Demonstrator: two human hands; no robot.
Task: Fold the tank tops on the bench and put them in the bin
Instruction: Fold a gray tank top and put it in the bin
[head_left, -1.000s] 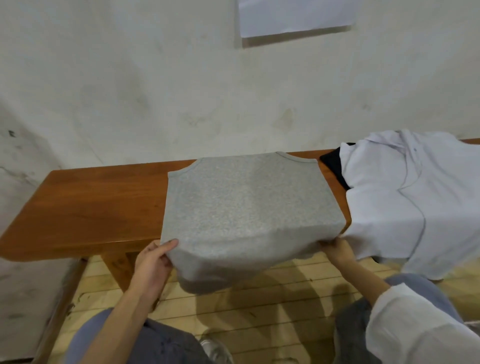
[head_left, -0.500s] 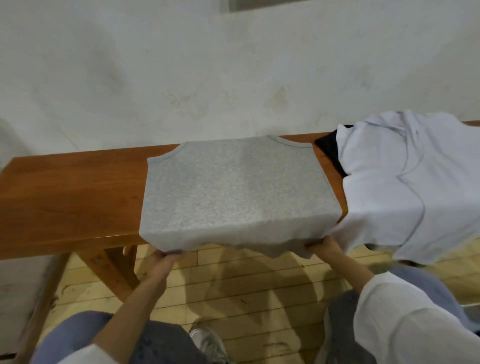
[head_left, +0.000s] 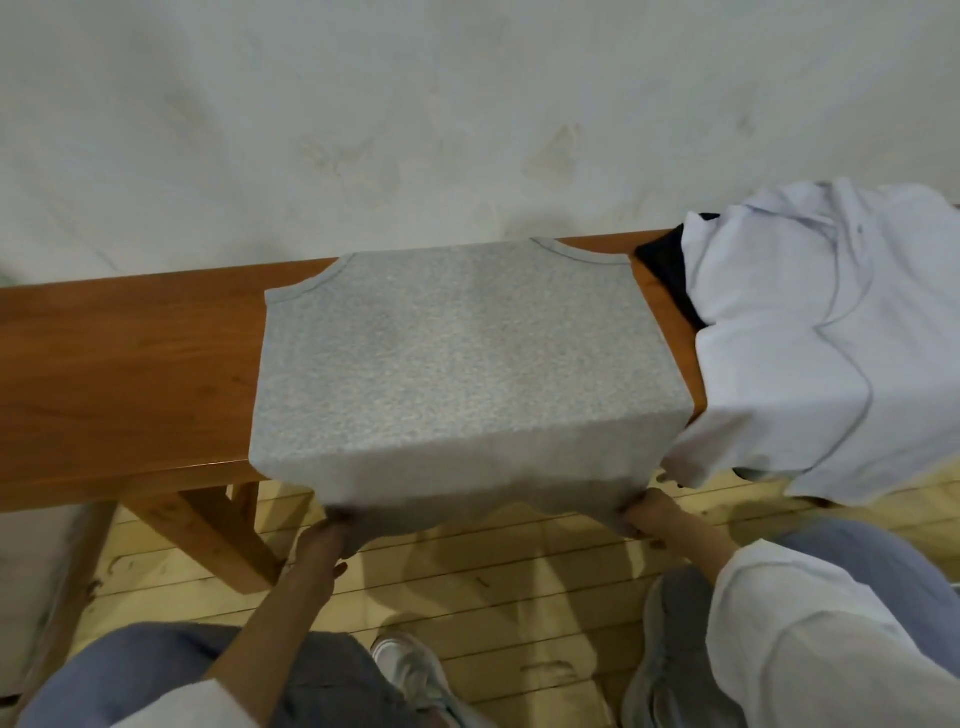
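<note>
The left hand (head_left: 324, 538) is closed on the lower left corner of the gray tank top (head_left: 457, 364). Its fingers are tucked into the cloth there, so only the back of the hand and the wrist show below the hem. The right hand (head_left: 647, 517) grips the lower right corner in the same way, with its fingers curled into the fabric and a white sleeve (head_left: 805, 639) covering the forearm behind it. Between the two hands the hem sags in a shallow curve.

The gray tank top lies spread flat across the wooden tabletop (head_left: 130, 364). Its curved armhole edges are at the far side, near the wall (head_left: 415, 130). Its near part hangs over the front edge of the tabletop, down to where both hands hold it.

Just to the right, a white garment (head_left: 810, 338) lies loosely heaped on the tabletop and also drapes over the front edge. Its lower left corner touches the gray tank top's right side. A black garment (head_left: 670, 275) shows from under the white one at the far side.

A slanted wooden leg (head_left: 208, 525) stands beneath the tabletop at the left. Below it is a plank floor (head_left: 493, 587), with a gray shoe (head_left: 415, 670) between the person's knees.
</note>
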